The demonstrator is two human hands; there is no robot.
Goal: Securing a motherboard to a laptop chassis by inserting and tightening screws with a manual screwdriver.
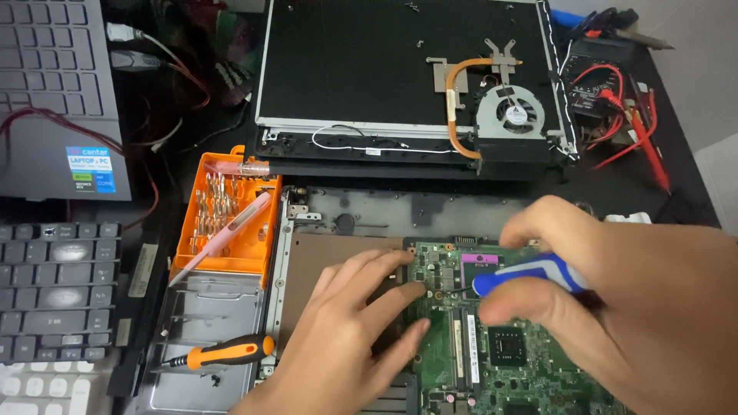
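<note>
Blue-white screwdriver (530, 273) is gripped in closed right hand (615, 307), long axis pointing frame-left onto green circuit board (492, 338); left hand (346, 338), fingers spread flat, steadies the board's left edge, holding nothing.

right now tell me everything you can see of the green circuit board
The green circuit board lies flat in the opened laptop base, running out of view at the bottom. It carries a purple-edged chip socket, a square black chip, long white-labelled slots and small silver parts. The left hand rests fingers on its left edge. The right hand covers its right side, holding a blue and white screwdriver whose tip points at the board near a screw hole.
</note>
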